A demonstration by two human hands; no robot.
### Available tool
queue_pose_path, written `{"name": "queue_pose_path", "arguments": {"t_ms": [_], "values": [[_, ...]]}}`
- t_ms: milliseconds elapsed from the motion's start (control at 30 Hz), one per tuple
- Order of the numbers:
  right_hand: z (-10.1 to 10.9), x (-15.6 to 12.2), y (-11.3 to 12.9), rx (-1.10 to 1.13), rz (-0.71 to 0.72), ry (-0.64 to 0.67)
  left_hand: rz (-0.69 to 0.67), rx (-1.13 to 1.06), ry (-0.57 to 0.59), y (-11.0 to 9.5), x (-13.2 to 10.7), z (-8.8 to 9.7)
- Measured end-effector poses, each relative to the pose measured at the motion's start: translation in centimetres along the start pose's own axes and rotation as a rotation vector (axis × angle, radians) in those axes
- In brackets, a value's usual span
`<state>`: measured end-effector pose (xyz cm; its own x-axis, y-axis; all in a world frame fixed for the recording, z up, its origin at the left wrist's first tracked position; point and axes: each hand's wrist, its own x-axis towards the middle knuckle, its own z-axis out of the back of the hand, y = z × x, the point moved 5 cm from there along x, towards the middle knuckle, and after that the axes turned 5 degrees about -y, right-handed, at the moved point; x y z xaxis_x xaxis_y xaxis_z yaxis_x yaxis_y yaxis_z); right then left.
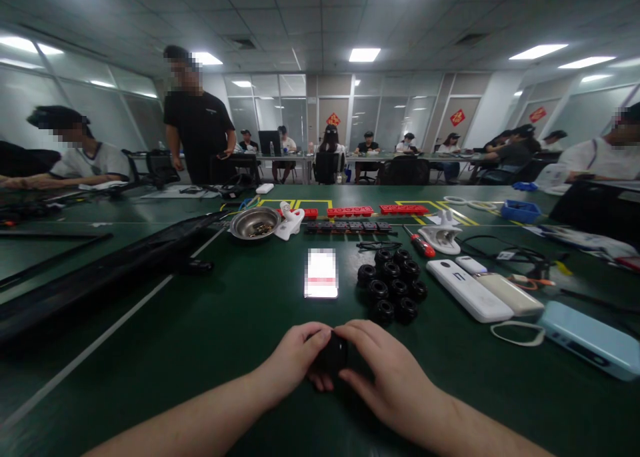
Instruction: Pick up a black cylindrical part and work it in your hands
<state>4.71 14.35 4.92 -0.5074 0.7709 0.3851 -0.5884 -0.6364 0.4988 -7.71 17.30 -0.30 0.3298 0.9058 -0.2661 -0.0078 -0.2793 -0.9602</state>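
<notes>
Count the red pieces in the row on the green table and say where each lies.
3: the left piece, partly behind a white item; the middle piece; and the right piece. More could be hidden behind the white item.

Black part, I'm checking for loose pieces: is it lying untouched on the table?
No, the left hand and right hand hold the black part between them.

Both hands (301, 352) (387, 370) grip a black object (339, 352).
</notes>
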Motion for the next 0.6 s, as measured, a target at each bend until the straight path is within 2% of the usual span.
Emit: {"name": "queue_pose_path", "arguments": {"t_ms": [133, 267, 500, 600], "values": [[0.14, -0.07, -0.70, -0.027, -0.105, -0.027, -0.018, -0.006, -0.004, 0.20, 0.14, 0.04], [0.03, 0.28, -0.96, -0.053, -0.196, 0.044, -0.003, 0.022, -0.010, 0.21, 0.16, -0.01], [0.21, 0.44, -0.10, -0.021, -0.034, -0.006, 0.017, 0.013, -0.001, -0.08, 0.03, -0.17], [0.32, 0.28, -0.15, -0.037, -0.034, -0.018, 0.018, 0.007, -0.010, -0.10, 0.03, -0.16]]}}
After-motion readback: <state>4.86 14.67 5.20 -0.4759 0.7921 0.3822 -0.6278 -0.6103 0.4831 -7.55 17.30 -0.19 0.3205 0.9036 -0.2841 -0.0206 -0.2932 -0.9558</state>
